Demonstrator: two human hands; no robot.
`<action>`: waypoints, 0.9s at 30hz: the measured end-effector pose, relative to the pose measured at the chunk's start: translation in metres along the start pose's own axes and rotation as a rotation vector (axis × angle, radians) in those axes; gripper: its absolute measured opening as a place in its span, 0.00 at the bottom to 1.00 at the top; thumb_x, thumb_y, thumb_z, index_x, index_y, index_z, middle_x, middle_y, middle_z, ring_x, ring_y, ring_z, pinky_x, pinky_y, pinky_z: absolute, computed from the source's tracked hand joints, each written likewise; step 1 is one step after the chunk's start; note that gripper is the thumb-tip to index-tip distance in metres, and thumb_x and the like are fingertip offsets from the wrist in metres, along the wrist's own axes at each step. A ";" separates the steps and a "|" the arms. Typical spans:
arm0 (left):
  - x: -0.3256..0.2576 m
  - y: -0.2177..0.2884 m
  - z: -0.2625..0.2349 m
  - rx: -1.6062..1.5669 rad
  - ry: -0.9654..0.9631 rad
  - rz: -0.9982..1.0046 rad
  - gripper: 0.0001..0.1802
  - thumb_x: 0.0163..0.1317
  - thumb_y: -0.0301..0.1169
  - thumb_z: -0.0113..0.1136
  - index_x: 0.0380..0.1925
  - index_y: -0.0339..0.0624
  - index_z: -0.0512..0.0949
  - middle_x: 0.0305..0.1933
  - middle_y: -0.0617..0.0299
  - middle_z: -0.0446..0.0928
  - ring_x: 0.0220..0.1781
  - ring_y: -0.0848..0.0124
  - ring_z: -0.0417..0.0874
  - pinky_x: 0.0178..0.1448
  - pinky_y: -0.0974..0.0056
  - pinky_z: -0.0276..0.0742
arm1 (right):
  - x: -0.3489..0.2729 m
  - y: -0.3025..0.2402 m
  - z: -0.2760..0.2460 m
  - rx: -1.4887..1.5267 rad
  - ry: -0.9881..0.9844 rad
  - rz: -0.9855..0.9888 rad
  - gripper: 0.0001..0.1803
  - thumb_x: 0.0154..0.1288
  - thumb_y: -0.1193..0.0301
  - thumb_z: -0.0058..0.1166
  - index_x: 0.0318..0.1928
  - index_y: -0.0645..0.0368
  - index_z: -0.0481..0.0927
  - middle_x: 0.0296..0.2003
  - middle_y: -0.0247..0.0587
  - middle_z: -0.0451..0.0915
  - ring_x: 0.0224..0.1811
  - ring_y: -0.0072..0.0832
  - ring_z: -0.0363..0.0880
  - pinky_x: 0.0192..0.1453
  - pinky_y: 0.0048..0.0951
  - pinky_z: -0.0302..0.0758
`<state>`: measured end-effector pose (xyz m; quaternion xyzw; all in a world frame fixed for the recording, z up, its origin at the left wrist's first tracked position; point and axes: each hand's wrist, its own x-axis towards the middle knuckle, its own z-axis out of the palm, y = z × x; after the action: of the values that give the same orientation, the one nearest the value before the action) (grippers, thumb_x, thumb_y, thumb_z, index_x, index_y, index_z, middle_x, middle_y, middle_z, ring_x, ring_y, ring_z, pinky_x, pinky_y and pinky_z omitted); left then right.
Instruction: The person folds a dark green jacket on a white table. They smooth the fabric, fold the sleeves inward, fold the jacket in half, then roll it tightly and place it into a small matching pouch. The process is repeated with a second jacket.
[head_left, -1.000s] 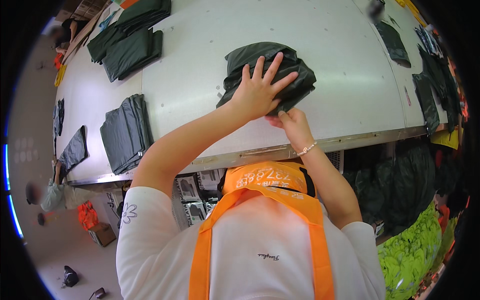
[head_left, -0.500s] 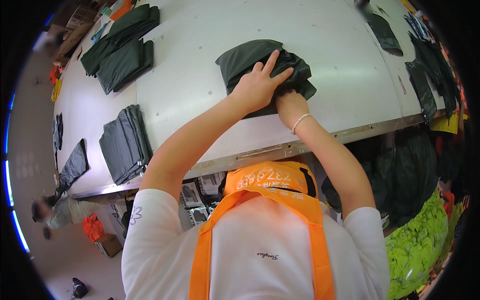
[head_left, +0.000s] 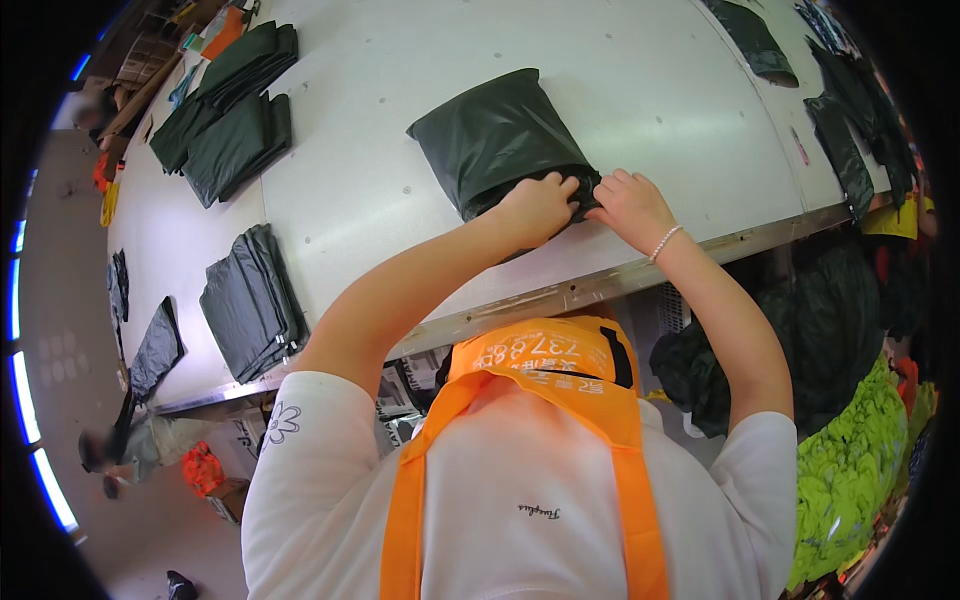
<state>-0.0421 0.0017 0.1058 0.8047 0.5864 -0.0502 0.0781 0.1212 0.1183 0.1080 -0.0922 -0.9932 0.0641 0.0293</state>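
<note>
I am watching a person in a white shirt and an orange apron (head_left: pixel 520 350) work at a big pale table (head_left: pixel 350 180). A shiny dark green packet (head_left: pixel 490 135) lies flat on the table in front of the person, a bit past the near edge. Let's say the packet is the middle of a clock, with twelve on the far side of the table. The left hand (head_left: pixel 535 212) is at five o'clock, right on the packet's near edge. Its fingers are curled in and have hold of the edge, but I can't see the thumb well. The right hand (head_left: pixel 637 212) is at four o'clock, just beside the left one. Its fingers are bent and almost closed, and they pinch the crinkly near corner of the packet. A string of little pale beads (head_left: pixel 665 243) goes around that wrist. At eight o'clock there is a neat stack of dark folded pieces (head_left: pixel 255 300), close to the table's edge. At nine o'clock there is a bigger dark green pile (head_left: pixel 225 125), with some folded parts lying on others. Over at three o'clock I see a thin pinkish stick (head_left: pixel 800 146) and, past it, some long dark pieces (head_left: pixel 842 155). Down low, between four and five o'clock, there is a big bright lime heap (head_left: pixel 850 475). Between seven and eight o'clock, below the table, sits a bright red-orange bundle (head_left: pixel 203 468).
</note>
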 end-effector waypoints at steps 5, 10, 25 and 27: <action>0.021 -0.016 0.007 -0.095 0.065 -0.088 0.22 0.46 0.31 0.62 0.47 0.55 0.80 0.60 0.56 0.66 0.54 0.59 0.73 0.44 0.60 0.81 | 0.006 -0.049 0.042 0.232 -0.358 0.089 0.20 0.53 0.64 0.62 0.44 0.60 0.77 0.45 0.49 0.77 0.44 0.44 0.80 0.47 0.40 0.77; 0.027 -0.022 0.007 -0.172 0.074 -0.111 0.21 0.44 0.28 0.61 0.43 0.53 0.81 0.62 0.57 0.65 0.56 0.59 0.73 0.44 0.59 0.80 | 0.017 -0.098 0.075 0.481 -0.061 0.083 0.13 0.57 0.69 0.57 0.42 0.61 0.77 0.42 0.47 0.78 0.41 0.43 0.80 0.46 0.40 0.77; 0.013 -0.014 0.027 -1.179 0.156 -0.087 0.28 0.61 0.25 0.53 0.63 0.43 0.65 0.73 0.51 0.50 0.70 0.59 0.59 0.69 0.60 0.59 | -0.027 -0.066 0.022 0.745 0.190 0.118 0.06 0.56 0.73 0.54 0.35 0.59 0.81 0.35 0.42 0.77 0.40 0.42 0.77 0.41 0.39 0.75; -0.013 0.013 0.009 -0.998 0.320 0.213 0.27 0.56 0.26 0.58 0.58 0.37 0.68 0.68 0.45 0.61 0.66 0.52 0.65 0.68 0.57 0.62 | -0.056 -0.048 0.039 0.672 0.316 0.113 0.06 0.54 0.73 0.55 0.33 0.60 0.80 0.34 0.43 0.76 0.39 0.42 0.76 0.40 0.38 0.75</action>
<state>-0.0332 -0.0162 0.0997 0.7224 0.4585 0.3664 0.3657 0.1646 0.0565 0.0728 -0.1407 -0.8934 0.3730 0.2071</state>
